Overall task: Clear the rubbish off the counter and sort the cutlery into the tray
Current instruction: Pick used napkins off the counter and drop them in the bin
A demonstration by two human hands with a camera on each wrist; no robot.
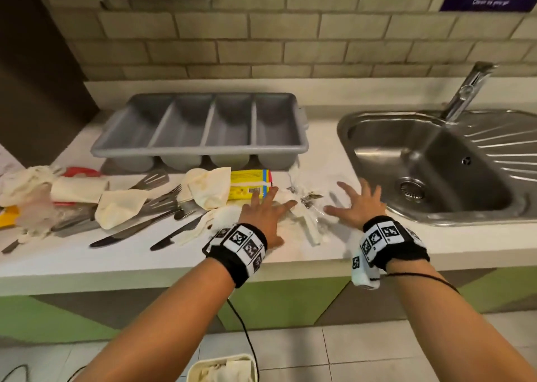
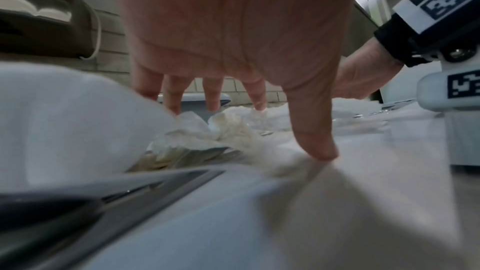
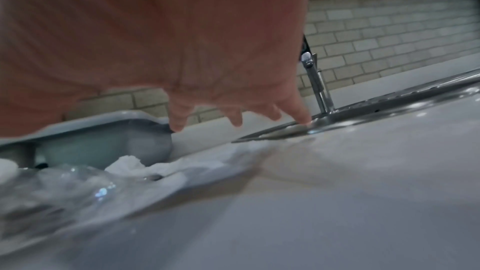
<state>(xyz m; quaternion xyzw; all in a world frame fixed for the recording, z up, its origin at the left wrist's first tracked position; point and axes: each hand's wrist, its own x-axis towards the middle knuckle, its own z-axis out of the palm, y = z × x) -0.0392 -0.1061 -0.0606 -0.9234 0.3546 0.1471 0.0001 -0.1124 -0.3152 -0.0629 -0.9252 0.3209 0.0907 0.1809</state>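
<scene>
Task looks barely begun, judging by the layout. The grey tray (image 1: 200,128) sits at the back of the counter (image 1: 174,253) w/ all 4 compartments showing nothing inside. Cutlery (image 1: 151,210) (knives, forks, a slotted turner) lies in a heap in front of the tray, left of centre, mixed w/ crumpled napkins (image 1: 207,186), a yellow wrapper (image 1: 251,185) and more paper further left. Clear plastic film (image 1: 308,204) and bits of white tissue lie btwn the 2 hands, just left of the sink (image 1: 430,166).

Left hand (image 1: 266,207) is spread wide, fingers straight, over tissue by the yellow wrapper; left wrist view shows the thumb tip touching the counter, nothing gripped. Right hand (image 1: 359,204) is also spread wide, low over the counter beside the film, holding nothing.

Prob. next: gather the film and tissue. A bin (image 1: 222,368) w/ paper in it is on the floor below. All sorting is left to do.
</scene>
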